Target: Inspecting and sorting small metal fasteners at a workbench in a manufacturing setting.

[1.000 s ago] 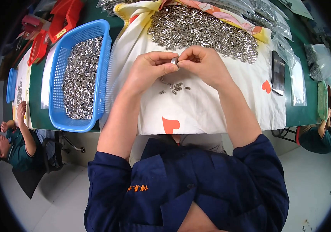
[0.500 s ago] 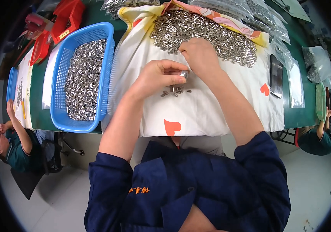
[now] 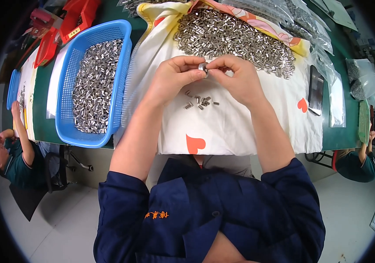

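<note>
Between thumb and fingers, my left hand (image 3: 173,79) pinches a short shiny metal ring (image 3: 202,67) above the white cloth (image 3: 231,136). My right hand (image 3: 241,79) is closed at the ring's right side, its fingertips against it. Whatever those fingertips hold is too small or hidden to make out. Just beyond both hands spreads a large pile of small metal cylinders (image 3: 235,39). Nearer to me, several loose cylinders (image 3: 202,102) lie on the cloth below my hands.
To the left stands a blue plastic basket (image 3: 61,96) full of small metal parts. Red bins (image 3: 77,19) are beyond it. A phone (image 3: 315,90) lies right, with clear bags of parts (image 3: 303,22) behind. Co-workers sit at both far sides.
My right hand has come back from the pile to the ring in my left hand. The left hand has moved slightly away from me, uncovering more of the loose cylinders.
</note>
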Tool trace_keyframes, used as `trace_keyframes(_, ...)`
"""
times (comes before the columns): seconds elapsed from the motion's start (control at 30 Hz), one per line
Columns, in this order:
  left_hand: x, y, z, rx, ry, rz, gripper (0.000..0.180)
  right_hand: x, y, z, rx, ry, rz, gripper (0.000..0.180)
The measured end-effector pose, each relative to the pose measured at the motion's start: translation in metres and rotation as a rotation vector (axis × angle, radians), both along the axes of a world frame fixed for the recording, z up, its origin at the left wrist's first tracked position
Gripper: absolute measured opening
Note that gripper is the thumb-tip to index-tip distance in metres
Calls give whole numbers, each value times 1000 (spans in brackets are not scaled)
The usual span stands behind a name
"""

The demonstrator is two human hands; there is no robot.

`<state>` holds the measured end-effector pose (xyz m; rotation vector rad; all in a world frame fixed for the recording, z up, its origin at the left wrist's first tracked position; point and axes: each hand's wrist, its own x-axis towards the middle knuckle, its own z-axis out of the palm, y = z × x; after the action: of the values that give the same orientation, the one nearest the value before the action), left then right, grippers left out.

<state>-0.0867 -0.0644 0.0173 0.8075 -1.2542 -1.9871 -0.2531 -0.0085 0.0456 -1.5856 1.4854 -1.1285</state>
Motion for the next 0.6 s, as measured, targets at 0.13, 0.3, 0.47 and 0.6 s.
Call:
trace_keyframes(0.13, -1, 1, -1, -23, -53, 11, 29, 7, 3, -1, -168, 203, -51, 7)
trace_keyframes(0.3, -2, 3, -2, -70, -99, 60, 29, 12, 3, -10, -291, 265, -77, 5)
trace_keyframes(0.47, 0, 1, -1, -41, -72, 39, 30, 8, 2, -7, -212, 207, -62, 5)
trace_keyframes(0.6, 1, 4, 1, -31, -100, -1, 29, -2, 0, -4, 83, -4, 21, 8)
